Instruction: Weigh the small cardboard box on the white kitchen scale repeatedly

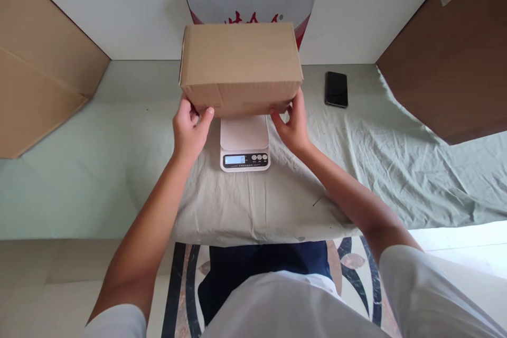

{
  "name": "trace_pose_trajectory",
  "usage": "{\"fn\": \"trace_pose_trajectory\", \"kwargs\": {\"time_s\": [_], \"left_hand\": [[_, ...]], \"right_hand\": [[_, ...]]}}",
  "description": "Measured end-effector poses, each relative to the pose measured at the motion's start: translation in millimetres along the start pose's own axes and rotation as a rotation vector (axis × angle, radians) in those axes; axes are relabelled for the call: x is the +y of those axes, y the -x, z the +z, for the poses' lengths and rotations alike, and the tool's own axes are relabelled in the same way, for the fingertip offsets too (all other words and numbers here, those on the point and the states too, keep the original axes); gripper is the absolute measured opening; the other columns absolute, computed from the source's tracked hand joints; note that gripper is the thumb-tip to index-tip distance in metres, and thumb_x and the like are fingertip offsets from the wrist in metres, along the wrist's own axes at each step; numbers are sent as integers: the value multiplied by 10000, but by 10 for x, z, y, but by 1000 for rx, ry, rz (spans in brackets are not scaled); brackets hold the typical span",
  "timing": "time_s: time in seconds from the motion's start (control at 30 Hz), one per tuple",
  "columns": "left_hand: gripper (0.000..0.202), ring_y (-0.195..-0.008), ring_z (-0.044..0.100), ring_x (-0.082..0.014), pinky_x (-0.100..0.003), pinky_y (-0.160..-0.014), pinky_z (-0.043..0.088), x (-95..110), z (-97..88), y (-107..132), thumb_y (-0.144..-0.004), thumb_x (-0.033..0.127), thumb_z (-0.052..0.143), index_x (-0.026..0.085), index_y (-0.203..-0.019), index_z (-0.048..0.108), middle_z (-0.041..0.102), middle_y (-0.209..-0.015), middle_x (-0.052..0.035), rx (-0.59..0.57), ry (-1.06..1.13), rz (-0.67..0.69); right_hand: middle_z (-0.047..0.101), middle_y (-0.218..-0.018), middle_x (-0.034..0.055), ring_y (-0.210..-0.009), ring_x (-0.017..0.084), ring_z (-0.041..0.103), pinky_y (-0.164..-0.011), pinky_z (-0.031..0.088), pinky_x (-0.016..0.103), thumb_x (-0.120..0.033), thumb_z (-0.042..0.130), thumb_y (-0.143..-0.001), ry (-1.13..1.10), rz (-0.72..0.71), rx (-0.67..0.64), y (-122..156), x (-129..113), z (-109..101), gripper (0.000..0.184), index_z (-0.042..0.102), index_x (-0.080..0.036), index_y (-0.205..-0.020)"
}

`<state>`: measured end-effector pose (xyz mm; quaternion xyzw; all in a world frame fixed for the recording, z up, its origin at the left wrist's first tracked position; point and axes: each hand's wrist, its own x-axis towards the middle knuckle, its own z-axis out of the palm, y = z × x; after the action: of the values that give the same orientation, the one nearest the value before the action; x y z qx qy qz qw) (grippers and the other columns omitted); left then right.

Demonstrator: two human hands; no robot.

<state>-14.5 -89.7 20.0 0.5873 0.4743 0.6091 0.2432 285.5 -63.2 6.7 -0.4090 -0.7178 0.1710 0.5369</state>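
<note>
A closed brown cardboard box (pixel 241 58) is held between my two hands over a white digital kitchen scale (pixel 244 137). My left hand (pixel 189 125) grips the box's lower left corner, thumb on the front face. At the lower right corner my right hand (pixel 292 120) grips it the same way. The box covers the back of the scale's platform. Lit on the scale's front is a display (pixel 235 159) that appears to read 0. Whether the box's underside touches the platform I cannot tell.
A black phone (pixel 336 89) lies right of the box on the green cloth (pixel 130 169). Large cardboard boxes flank the surface at left (pixel 43 63) and right (pixel 447 58). Behind stands a white carton (pixel 251 2) with red lettering, against white panels.
</note>
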Motion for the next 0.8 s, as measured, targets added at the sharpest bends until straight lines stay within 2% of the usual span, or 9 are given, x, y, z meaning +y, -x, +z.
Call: {"fn": "trace_pose_trajectory", "kwargs": {"time_s": [0.07,0.17,0.3,0.43,0.67,0.8], "left_hand": [[512,-1234,784,-332,-503,-1120,680,145,-47,273,-944,611,860,253,-1277,707,766,-1180,-124,29,-30,-14],[447,-1155,807,-304,-460,-1058,698,288,-68,626,-987,603,818,252,-1238,703,773,-1139,-106,-15,-73,-47],[392,-1102,810,-274,-419,-1017,697,371,-60,892,-1025,592,783,254,-1202,692,779,-1121,-99,-2,-108,-54],[410,-1077,803,-262,-424,-1029,691,344,-51,952,-1025,598,789,247,-1214,695,785,-1132,-99,30,-106,-52],[417,-1117,805,-274,-407,-1017,687,253,-27,917,-1020,607,774,258,-1232,688,769,-1113,-97,9,-115,-58],[424,-1155,804,-283,-422,-1045,683,266,-20,910,-1026,605,771,263,-1262,686,774,-1143,-106,4,-110,-46]], "right_hand": [[554,-1681,95,-1586,373,547,-1251,601,666,-560,622,-1066,-7,41,0,272,-182,-90,759,306,-470,-1750],[593,-1568,97,-1451,357,605,-1205,630,680,-470,628,-1054,-25,111,45,638,-356,-150,671,392,-490,-1683],[598,-1441,115,-1382,354,622,-1205,623,699,-423,639,-1041,-46,156,58,868,-439,-151,607,442,-456,-1614],[584,-1471,113,-1404,356,607,-1215,609,719,-413,645,-1032,-66,167,45,884,-441,-133,619,429,-459,-1610],[587,-1439,119,-1440,371,598,-1269,579,717,-494,662,-1013,-82,214,66,898,-411,-116,626,458,-446,-1603],[584,-1470,114,-1426,356,606,-1241,602,690,-453,655,-1010,-62,211,62,897,-383,-105,627,445,-440,-1600]]}}
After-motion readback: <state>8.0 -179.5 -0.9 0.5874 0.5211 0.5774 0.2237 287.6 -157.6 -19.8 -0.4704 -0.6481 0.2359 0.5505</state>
